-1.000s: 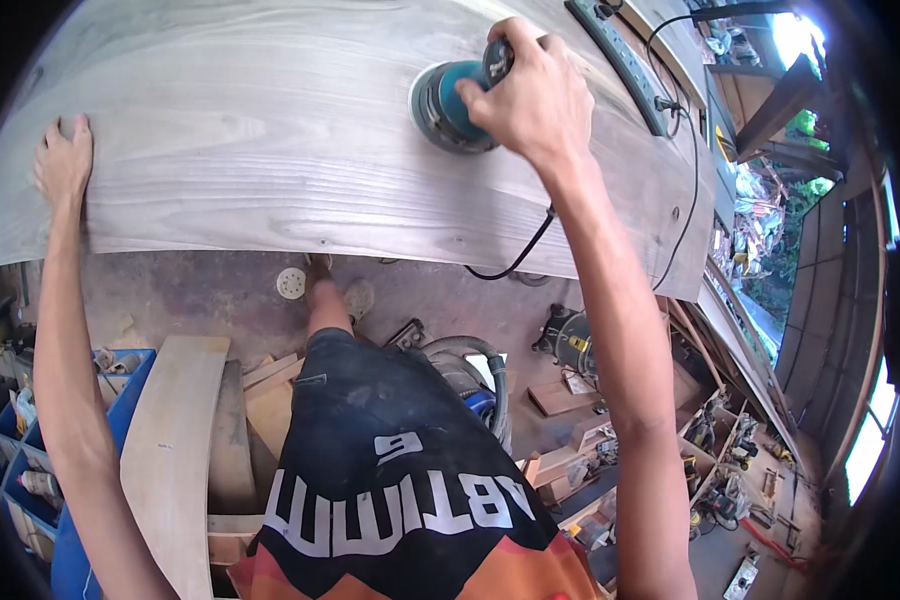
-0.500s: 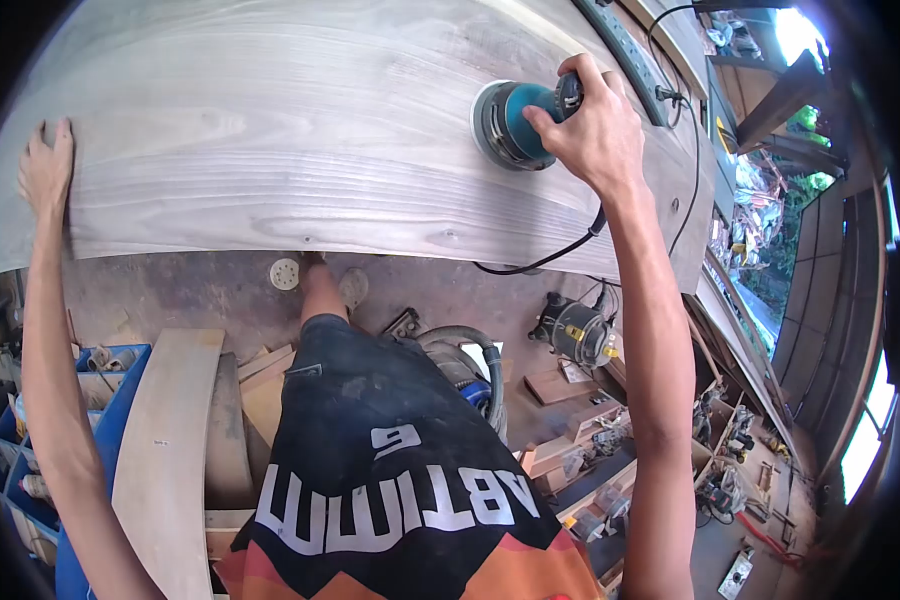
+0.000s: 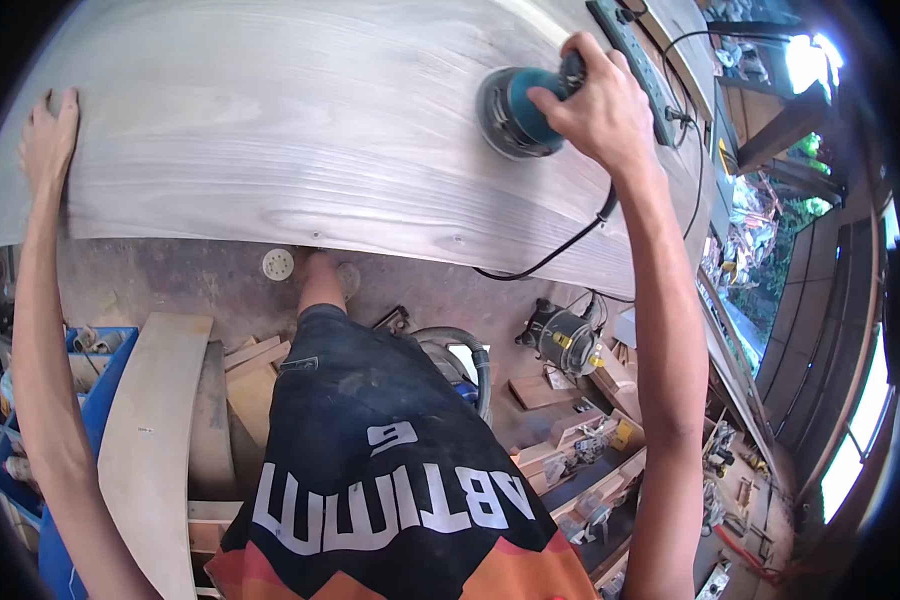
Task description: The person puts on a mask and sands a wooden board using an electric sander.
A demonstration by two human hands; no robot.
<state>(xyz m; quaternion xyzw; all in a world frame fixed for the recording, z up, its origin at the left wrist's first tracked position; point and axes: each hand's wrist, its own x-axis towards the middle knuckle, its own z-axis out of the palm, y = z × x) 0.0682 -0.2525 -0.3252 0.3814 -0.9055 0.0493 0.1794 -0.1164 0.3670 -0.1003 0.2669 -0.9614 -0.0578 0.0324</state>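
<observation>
A wide pale wooden board (image 3: 270, 140) with visible grain fills the upper part of the head view. On its right half sits a teal and black random orbital sander (image 3: 522, 112), its round pad against the wood. My right hand (image 3: 605, 105) is wrapped round the sander's top and grips it. A black cord (image 3: 570, 245) trails from the tool over the board's near edge. My left hand (image 3: 50, 140) lies on the board's far left part with its fingers stretched out, holding nothing.
A green power strip (image 3: 635, 70) with plugs lies at the upper right. Below the board are a sanding disc (image 3: 278, 264), a shop vacuum (image 3: 565, 335), a hose (image 3: 483, 380) and wooden trays of tools. Blue bins (image 3: 100, 400) and planks (image 3: 150, 440) stand at lower left.
The sander has slid a little across the board, away from its near edge, with my right hand on it. My left hand stays on the board. The view has tilted slightly.
</observation>
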